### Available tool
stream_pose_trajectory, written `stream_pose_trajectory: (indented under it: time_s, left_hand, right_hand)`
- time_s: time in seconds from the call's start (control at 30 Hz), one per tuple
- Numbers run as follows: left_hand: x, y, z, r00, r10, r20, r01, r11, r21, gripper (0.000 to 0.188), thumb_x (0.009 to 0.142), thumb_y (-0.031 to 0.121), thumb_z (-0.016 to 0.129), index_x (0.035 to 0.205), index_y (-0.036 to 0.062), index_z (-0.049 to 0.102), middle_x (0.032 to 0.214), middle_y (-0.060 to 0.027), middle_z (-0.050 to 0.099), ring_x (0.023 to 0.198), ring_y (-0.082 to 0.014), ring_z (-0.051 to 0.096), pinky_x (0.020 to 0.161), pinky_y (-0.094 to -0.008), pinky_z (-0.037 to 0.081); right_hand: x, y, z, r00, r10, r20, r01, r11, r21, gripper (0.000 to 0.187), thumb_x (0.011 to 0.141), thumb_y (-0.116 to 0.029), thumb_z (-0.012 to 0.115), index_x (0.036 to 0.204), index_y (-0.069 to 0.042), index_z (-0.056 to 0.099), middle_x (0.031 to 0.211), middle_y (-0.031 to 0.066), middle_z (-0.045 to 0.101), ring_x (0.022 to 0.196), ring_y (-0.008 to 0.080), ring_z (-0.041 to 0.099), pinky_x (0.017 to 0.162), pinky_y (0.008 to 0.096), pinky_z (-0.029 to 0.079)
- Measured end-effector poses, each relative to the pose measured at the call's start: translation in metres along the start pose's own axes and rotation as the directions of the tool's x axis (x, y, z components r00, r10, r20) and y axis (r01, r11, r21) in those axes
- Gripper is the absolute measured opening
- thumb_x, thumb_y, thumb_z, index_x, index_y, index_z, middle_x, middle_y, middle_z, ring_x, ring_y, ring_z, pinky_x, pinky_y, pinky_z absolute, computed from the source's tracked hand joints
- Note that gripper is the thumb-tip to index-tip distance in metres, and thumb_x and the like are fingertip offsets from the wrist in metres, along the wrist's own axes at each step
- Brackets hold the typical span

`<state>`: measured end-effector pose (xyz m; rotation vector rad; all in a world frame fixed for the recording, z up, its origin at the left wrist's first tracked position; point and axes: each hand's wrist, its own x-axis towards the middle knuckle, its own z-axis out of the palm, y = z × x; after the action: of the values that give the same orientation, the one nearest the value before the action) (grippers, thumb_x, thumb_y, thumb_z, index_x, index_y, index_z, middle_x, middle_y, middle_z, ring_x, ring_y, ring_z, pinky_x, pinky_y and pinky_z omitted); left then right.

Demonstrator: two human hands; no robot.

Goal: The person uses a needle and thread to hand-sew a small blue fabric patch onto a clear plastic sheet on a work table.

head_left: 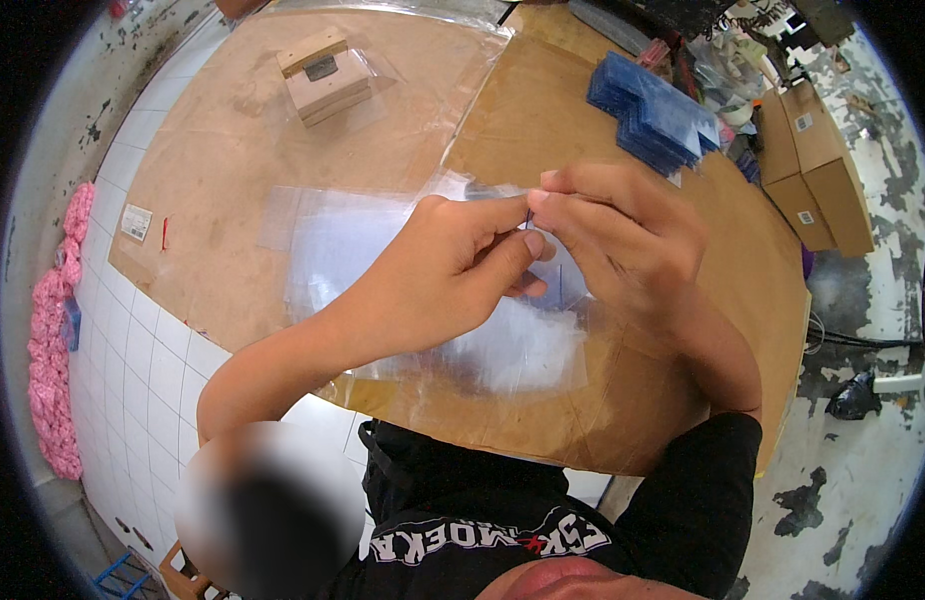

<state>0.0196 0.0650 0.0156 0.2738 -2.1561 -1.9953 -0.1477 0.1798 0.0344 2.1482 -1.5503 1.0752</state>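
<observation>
A small clear plastic piece with a thin blue edge (551,288) is held up over the table, partly hidden by my fingers. My left hand (468,262) pinches it between thumb and fingers. At its upper edge, my right hand (628,225) has its thumb and fingertips pressed together, almost touching the left fingertips. Beneath both hands lies a spread of clear plastic sheets (328,245), shiny and overlapping. The exact fold or shape of the held piece is hard to make out.
A cardboard-covered table (213,180) bears a wooden block jig (328,90) at the far left and stacked blue-tinted plastic pieces (653,110) at the far right. Cardboard boxes (813,165) stand beyond the right edge. A pink bundle (55,360) lies along the left wall.
</observation>
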Motion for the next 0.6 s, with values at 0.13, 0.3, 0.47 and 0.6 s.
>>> stream_pose_trajectory:
  time_s: [0.13, 0.3, 0.47, 0.6]
  left_hand:
    - [0.0021, -0.0002, 0.0014, 1.000, 0.007, 0.005, -0.007, 0.999, -0.046, 0.027, 0.103, 0.013, 0.049, 0.115, -0.0076, 0.060, 0.094, -0.0083, 0.068, 0.080, -0.0117, 0.068, 0.074, -0.0257, 0.058]
    - [0.0002, -0.0038, 0.0029, 1.000, -0.019, -0.013, 0.017, 0.990, -0.142, 0.026, 0.103, 0.014, 0.050, 0.114, -0.0067, 0.061, 0.094, -0.0077, 0.068, 0.077, -0.0109, 0.067, 0.073, -0.0252, 0.057]
    - [0.0006, 0.0035, 0.0013, 0.999, -0.032, 0.043, 0.035, 0.996, -0.080, 0.026, 0.103, 0.014, 0.050, 0.115, -0.0065, 0.061, 0.096, -0.0081, 0.068, 0.082, -0.0119, 0.068, 0.074, -0.0258, 0.057]
    - [-0.0004, 0.0029, 0.0031, 0.996, -0.051, 0.072, 0.059, 0.992, -0.115, 0.028, 0.103, 0.015, 0.050, 0.120, -0.0059, 0.058, 0.100, -0.0095, 0.068, 0.088, -0.0153, 0.069, 0.077, -0.0275, 0.058]
  right_hand:
    - [-0.0015, 0.0009, -0.0010, 0.999, -0.051, -0.008, 0.051, 0.997, -0.058, 0.030, 0.070, 0.003, 0.071, 0.098, -0.005, 0.073, 0.096, 0.0072, 0.068, 0.077, 0.0198, 0.070, 0.063, 0.0285, 0.057]
    - [-0.0013, 0.0027, -0.0006, 0.994, -0.107, -0.014, 0.105, 0.991, -0.078, 0.030, 0.069, 0.003, 0.071, 0.098, -0.004, 0.073, 0.096, 0.0077, 0.068, 0.078, 0.0206, 0.071, 0.063, 0.0290, 0.057]
    - [-0.0005, 0.0035, -0.0008, 0.997, -0.073, 0.004, 0.073, 0.997, -0.032, 0.024, 0.068, 0.000, 0.071, 0.092, -0.004, 0.070, 0.093, 0.0075, 0.065, 0.074, 0.0214, 0.069, 0.061, 0.0309, 0.056]
    - [0.0049, 0.0035, -0.0030, 0.988, -0.121, 0.100, 0.132, 0.985, -0.107, 0.025, 0.067, -0.003, 0.072, 0.090, -0.005, 0.064, 0.092, 0.0089, 0.061, 0.071, 0.0222, 0.065, 0.056, 0.0327, 0.054]
